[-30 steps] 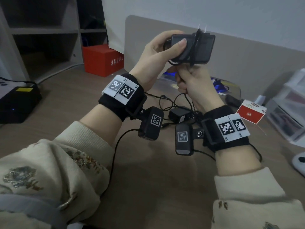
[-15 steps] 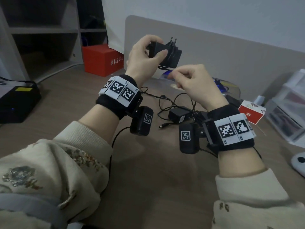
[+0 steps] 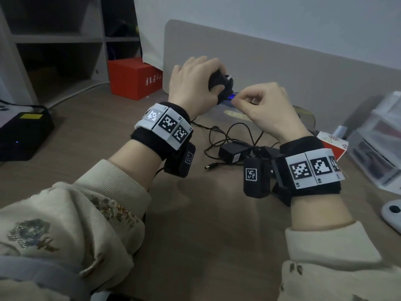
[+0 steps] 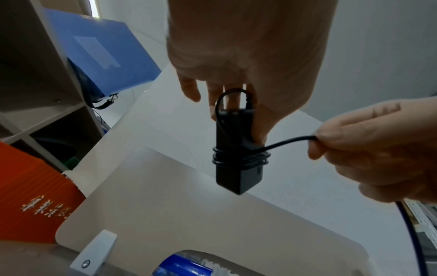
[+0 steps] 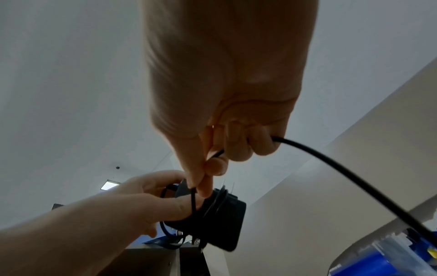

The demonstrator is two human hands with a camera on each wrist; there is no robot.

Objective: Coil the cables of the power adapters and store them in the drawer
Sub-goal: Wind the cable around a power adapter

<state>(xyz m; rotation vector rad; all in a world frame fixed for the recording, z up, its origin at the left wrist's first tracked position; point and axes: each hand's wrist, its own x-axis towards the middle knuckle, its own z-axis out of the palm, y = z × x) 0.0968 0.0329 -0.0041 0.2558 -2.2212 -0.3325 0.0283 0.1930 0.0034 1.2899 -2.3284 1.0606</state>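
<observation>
Adapter sits clamped in my left hand, several turns already round it; my right hand pinches the cable taut beside it. Next: another wrap, keeping tension.

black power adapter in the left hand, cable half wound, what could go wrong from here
1. The turns of thin black cable sit bunched at the middle of the boxy black power adapter; if the right hand slackens its pinch, they may slide off.
2. The left hand holds only the adapter's upper end, so a hard pull might twist it loose.
3. The tail hangs toward the tangled black adapters on the table and could snag.
</observation>
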